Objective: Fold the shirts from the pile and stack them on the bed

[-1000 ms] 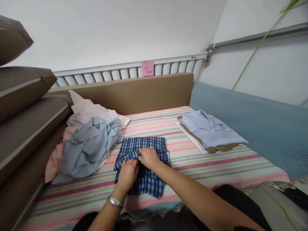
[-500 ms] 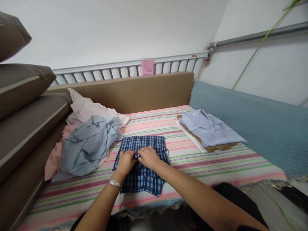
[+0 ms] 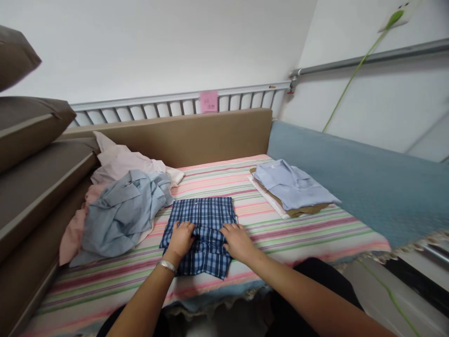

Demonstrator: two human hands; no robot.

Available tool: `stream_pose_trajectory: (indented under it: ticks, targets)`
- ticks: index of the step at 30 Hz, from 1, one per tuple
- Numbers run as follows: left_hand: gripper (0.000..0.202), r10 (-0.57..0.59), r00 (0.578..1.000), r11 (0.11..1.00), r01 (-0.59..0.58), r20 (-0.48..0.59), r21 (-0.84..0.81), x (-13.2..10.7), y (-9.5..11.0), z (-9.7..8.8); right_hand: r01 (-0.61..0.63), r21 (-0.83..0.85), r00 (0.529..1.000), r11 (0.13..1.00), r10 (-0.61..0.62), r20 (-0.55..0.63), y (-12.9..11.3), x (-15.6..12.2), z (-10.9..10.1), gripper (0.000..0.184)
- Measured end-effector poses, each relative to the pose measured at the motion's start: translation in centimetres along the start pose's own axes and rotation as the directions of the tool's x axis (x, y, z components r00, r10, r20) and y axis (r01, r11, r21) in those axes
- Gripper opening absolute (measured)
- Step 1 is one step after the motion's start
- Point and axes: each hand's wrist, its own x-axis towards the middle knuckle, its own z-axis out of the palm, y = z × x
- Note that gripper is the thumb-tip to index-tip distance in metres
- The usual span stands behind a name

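Observation:
A blue plaid shirt, folded into a rough rectangle, lies in front of me on the striped bedspread. A raised fold runs across its middle. My left hand is closed on the left end of this fold, with a silver bracelet on the wrist. At the shirt's right edge, my right hand grips the other end between thumb and fingers. The cloth under both palms is hidden.
Crumpled light blue and pale pink shirts heap up on the left, beside stacked brown cushions. On the right lies a folded pile topped by a pale blue shirt. A blue bolster borders the striped bedspread.
My hands, close together at the shirt's middle before, have moved apart. The right hand slid right to the shirt's edge, and the fold now spreads flatter between them. The view has shifted slightly.

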Motion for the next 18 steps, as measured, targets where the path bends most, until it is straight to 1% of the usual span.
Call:
stream_pose_trajectory:
  ticks: [2, 4, 6, 9, 11, 12, 13, 14, 16, 18]
  targets:
    - [0.03, 0.021, 1.0, 0.999, -0.021, 0.008, 0.025, 0.1, 0.0, -0.3, -0.009, -0.015, 1.0, 1.0, 0.009, 0.01, 0.0, -0.1, 0.1, 0.021]
    - [0.029, 0.051, 0.999, 0.997, -0.051, 0.009, 0.054, 0.5, -0.1, -1.2, -0.007, -0.039, 1.0, 0.999, 0.007, 0.015, 0.1, 0.2, -0.5, 0.017]
    - [0.027, 0.081, 0.997, 0.993, -0.08, -0.005, 0.088, 1.1, -0.3, -2.9, -0.003, -0.064, 1.0, 0.998, 0.002, -0.009, 0.3, 0.9, -1.9, 0.018]
    - [0.024, 0.111, 0.993, 0.986, -0.104, -0.047, 0.132, 1.9, -0.3, -6.0, 0.016, -0.095, 0.997, 0.995, -0.023, -0.076, 0.7, 2.0, -4.9, 0.019]
    - [0.024, 0.139, 0.987, 0.978, -0.124, -0.08, 0.167, 1.5, 0.0, -7.5, 0.056, -0.116, 0.991, 0.992, -0.069, -0.113, 0.9, 1.8, -6.1, 0.019]
    - [0.025, 0.163, 0.981, 0.971, -0.141, -0.103, 0.194, 0.9, 0.2, -7.8, 0.084, -0.126, 0.987, 0.989, -0.1, -0.124, 0.8, 1.4, -6.2, 0.019]
    - [0.025, 0.19, 0.973, 0.962, -0.159, -0.129, 0.222, 0.0, 0.4, -7.6, 0.117, -0.132, 0.983, 0.984, -0.134, -0.127, 0.8, 0.7, -5.9, 0.018]
    - [0.025, 0.219, 0.964, 0.953, -0.177, -0.153, 0.247, -1.1, 0.6, -7.0, 0.151, -0.134, 0.978, 0.979, -0.168, -0.122, 0.7, -0.3, -5.2, 0.018]
    - [0.025, 0.263, 0.948, 0.939, -0.209, -0.177, 0.274, -3.6, 1.1, -4.8, 0.211, -0.118, 0.971, 0.97, -0.222, -0.085, 0.3, -2.5, -2.9, 0.018]
    - [0.024, 0.274, 0.948, 0.937, -0.226, -0.161, 0.266, -5.8, 1.3, -2.0, 0.243, -0.091, 0.968, 0.966, -0.248, -0.04, 0.1, -4.4, -0.3, 0.017]
